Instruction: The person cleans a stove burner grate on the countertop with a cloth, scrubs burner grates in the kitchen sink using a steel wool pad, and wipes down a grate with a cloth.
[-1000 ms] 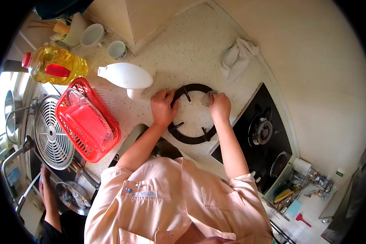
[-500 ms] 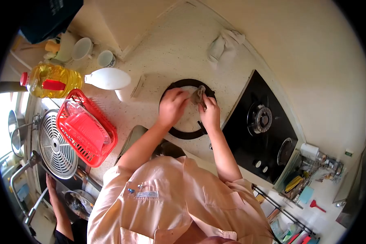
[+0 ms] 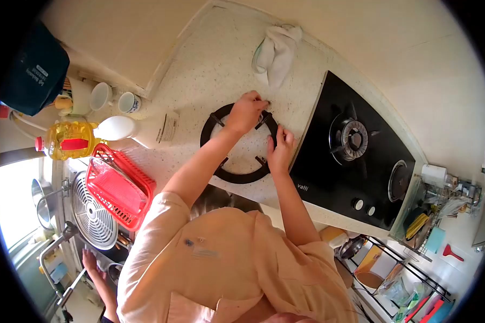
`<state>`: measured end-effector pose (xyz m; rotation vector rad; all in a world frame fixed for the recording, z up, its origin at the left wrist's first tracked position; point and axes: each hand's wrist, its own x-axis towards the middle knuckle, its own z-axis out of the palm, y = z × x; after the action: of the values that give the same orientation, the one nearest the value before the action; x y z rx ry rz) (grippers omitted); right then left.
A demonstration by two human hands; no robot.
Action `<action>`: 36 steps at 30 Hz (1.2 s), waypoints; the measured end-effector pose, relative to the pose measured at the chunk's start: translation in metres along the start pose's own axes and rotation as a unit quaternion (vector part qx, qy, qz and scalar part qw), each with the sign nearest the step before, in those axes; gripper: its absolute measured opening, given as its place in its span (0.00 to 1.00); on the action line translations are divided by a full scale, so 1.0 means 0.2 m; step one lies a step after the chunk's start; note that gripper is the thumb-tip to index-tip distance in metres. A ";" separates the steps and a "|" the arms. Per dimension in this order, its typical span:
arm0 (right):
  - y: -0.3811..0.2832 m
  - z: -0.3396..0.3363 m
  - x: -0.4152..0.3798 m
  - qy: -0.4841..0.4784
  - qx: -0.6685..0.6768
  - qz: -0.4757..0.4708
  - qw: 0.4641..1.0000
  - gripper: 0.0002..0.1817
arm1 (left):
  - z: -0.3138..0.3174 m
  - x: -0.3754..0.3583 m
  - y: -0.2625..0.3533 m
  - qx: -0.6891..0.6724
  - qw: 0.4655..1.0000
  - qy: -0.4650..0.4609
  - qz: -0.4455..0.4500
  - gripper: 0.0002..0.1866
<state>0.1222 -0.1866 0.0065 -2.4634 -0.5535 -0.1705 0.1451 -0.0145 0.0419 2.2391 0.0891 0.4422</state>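
Observation:
A round black pan support with inward prongs lies flat on the speckled counter, left of the gas hob. My left hand is closed at its far edge, fingertips pinched together. A small dark bit of a grey-brown rag shows past those fingertips; the rest is hidden by the hand. My right hand grips the ring's right side, thumb inside and fingers over the outer edge.
The black gas hob sits close on the right. A white cloth lies at the back. To the left are a red basket, a yellow oil bottle and a white bottle. Another person's hand is at lower left.
The rag, earlier between both hands with my right fingers on it, now shows only at my left fingertips. My left hand moved to the ring's far edge; my right hand took hold of the ring.

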 end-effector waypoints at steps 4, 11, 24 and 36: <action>0.01 0.02 0.01 0.030 0.006 -0.012 0.999 0.25 | 0.04 -0.06 -0.08 0.040 0.996 -0.071 0.039 0.05; 0.01 0.03 0.02 0.037 0.020 -0.025 0.999 0.25 | -0.04 -0.07 -0.07 -0.021 0.995 -0.096 -0.025 0.06; 0.00 0.02 0.01 0.043 0.012 -0.033 0.998 0.25 | -0.03 -0.03 -0.03 -0.051 0.998 -0.028 -0.040 0.06; 0.01 0.03 0.01 0.040 0.013 -0.035 0.998 0.24 | -0.02 -0.08 -0.06 0.029 0.999 -0.016 -0.019 0.06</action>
<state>0.1243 -0.1842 0.0017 -2.4020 -0.6038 -0.2876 0.1295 -0.0070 0.0302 2.2969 0.1277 0.3868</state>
